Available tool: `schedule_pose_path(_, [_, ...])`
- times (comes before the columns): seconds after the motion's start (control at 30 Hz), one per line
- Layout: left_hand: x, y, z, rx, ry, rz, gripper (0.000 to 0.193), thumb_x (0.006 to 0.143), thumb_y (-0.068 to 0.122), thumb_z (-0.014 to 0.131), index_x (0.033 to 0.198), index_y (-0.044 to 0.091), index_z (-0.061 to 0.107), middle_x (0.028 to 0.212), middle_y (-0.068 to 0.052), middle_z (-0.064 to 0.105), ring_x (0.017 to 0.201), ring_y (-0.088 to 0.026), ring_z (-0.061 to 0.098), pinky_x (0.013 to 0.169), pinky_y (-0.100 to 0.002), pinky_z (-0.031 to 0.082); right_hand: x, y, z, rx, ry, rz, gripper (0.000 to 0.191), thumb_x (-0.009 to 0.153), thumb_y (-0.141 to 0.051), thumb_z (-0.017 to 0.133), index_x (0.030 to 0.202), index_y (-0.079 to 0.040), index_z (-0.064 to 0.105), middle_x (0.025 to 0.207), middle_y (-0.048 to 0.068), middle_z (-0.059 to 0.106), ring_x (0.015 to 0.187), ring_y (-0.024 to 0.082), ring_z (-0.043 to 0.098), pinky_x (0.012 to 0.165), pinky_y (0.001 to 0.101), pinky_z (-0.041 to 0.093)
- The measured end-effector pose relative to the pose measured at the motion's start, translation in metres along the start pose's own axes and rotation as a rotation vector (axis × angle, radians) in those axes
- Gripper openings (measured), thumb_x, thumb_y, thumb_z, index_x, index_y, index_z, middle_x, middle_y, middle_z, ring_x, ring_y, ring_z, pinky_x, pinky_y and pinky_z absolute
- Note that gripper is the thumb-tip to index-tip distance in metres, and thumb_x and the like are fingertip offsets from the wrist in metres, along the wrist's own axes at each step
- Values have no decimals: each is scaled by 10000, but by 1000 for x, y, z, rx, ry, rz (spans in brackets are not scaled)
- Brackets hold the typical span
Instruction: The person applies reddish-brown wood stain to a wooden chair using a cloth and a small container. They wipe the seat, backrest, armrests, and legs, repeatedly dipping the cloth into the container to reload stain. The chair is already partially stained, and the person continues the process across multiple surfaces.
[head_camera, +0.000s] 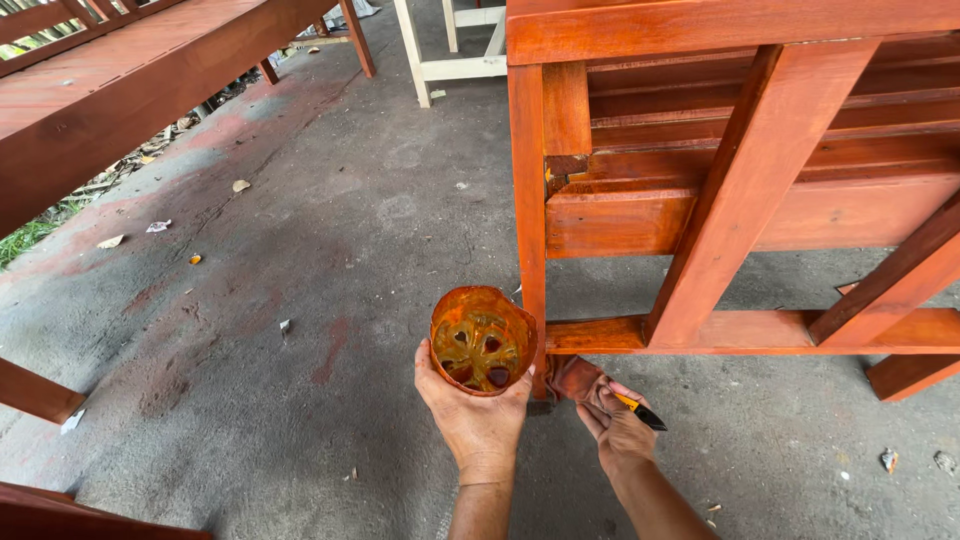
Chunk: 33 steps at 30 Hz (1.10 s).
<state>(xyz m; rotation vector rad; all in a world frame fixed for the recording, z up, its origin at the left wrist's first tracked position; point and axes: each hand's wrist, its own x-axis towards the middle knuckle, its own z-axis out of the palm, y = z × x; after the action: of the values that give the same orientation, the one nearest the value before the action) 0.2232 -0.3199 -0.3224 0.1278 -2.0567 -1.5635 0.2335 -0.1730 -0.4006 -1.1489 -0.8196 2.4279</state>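
Orange-stained cup (483, 340) gripped in left hand (474, 415); right hand (615, 425) clamps a brush (585, 382).

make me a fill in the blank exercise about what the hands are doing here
1. The left hand holds a cut-off ____ container stained with orange finish.
2. The right hand holds a ____ against the foot of the wooden leg.
3. The stained wooden frame stands on a grey ____ floor.

Missing words: plastic; brush; concrete
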Motion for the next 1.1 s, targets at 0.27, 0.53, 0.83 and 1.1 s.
schedule_pose_path(0.27, [7, -10, -4, 70, 6, -32, 1243, 525, 184, 1015, 1466, -28, 232, 1359, -183, 399, 1311, -302, 493, 1137, -400, 454, 17, 15, 14, -605, -54, -206, 65, 910, -80, 758, 957, -92, 714, 1099, 134, 744, 983, 265, 736, 800, 364, 626])
schedule_pose_path(0.53, [9, -19, -16, 70, -34, -8, 1248, 549, 178, 1003, 1479, -17, 194, 1372, -164, 394, 1318, -284, 504, 1112, -380, 489, 19, 31, 7, -662, -102, -161, 94, 934, -70, 708, 1004, -132, 711, 1141, 30, 755, 1068, 188, 728, 898, 396, 636])
schedule_pose_path(0.83, [10, -19, -18, -11, -38, 9, 1237, 557, 174, 990, 1485, -19, 196, 1387, -165, 415, 1315, -277, 524, 1111, -374, 495, 23, 13, -10, -48, -102, 172, 115, 971, -78, 627, 1080, -105, 648, 1086, 112, 710, 1068, 296, 709, 935, 436, 643])
schedule_pose_path(1.1, [1, -10, -13, 49, -58, 32, 1219, 573, 209, 1007, 1471, -31, 219, 1364, -182, 409, 1306, -282, 518, 1104, -387, 488, 13, 7, -16, 430, -248, 286, 194, 972, -107, 629, 1164, -112, 602, 1231, 159, 691, 1139, 340, 711, 924, 408, 640])
